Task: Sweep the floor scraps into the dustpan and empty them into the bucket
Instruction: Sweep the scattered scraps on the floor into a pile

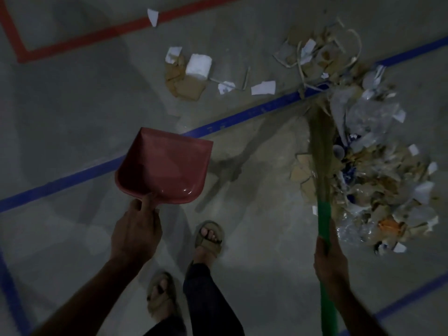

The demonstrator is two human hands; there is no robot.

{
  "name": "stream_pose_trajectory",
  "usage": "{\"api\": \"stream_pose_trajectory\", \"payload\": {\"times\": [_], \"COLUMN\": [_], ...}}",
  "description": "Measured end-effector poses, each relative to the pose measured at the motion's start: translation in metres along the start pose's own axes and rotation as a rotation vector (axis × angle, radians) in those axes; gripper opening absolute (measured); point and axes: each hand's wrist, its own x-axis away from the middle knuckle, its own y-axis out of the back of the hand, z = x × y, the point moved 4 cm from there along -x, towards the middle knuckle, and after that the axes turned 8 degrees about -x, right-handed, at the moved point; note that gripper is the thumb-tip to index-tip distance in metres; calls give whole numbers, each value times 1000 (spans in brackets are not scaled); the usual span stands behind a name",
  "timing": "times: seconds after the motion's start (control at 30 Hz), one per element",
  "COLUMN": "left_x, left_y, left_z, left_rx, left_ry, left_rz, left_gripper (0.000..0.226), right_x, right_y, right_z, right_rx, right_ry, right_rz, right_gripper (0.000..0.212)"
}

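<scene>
Two forearms reach down into view from the near edge of the floor (254, 275). On the left, the left hand (135, 232) has its fingers curled round the handle of the red dustpan (164, 168), thumb laid along the handle's top; the pan is held clear of the floor, its long axis running away from the person and its open mouth pointing towards the far side, across a blue tape line (242, 116). It holds nothing. On the right, the right hand (329, 258) grips the green handle of the broom (321, 146), whose long axis runs nearly straight away from the person, straw head at the far end reaching the blue line. Just right of the bristles lies one large heap of scraps (378, 166), paper, cardboard and clear plastic mixed. A second, smaller scatter (194, 73) of white paper and brown cardboard lies beyond the blue line, well apart from the dustpan, and one lone white scrap (152, 16) sits on a red tape line (80, 41) at the far side. Two sandalled feet (208, 238) stand between the arms.
</scene>
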Motion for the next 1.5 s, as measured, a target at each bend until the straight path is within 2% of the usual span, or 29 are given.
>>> {"api": "stream_pose_trajectory", "payload": {"times": [0.1, 0.3, 0.43, 0.53, 0.67, 0.87, 1.0, 1.17, 1.33, 1.5], "left_x": [-11, -34, -48, -59, -73, -113, -151, -201, -244, -285], "left_y": [13, 27, 44, 64, 101, 149, 167, 166, 161, 155], "left_z": [-3, 30, 62, 92, 140, 217, 245, 232, 181, 114], "left_rx": [6, -14, -29, -39, -54, -145, -180, -163, -155, -158], "left_ry": [1, -46, -32, -26, -20, -28, 28, -28, -92, -188], "left_rz": [-1, 27, 90, 126, 80, 85, 78, 69, 52, 59], "left_gripper": [49, 53, 54, 48, 52, 42, 34, 39, 47, 49], "right_x": [28, 76, 94, 107, 118, 113, 88, 47, 16, -26], "right_y": [1, -48, -97, -134, -186, -258, -301, -342, -333, -284], "right_z": [5, 36, 78, 121, 195, 316, 377, 403, 386, 346], "right_rx": [35, 40, 67, 116, 249, 423, 491, 349, 78, -75], "right_ry": [49, 303, 325, 391, 488, 622, 545, 344, 82, -132], "right_rz": [16, 51, 136, 188, 248, 325, 398, 461, 421, 272], "right_gripper": [59, 64, 65, 65, 67, 64, 60, 59, 58, 58]}}
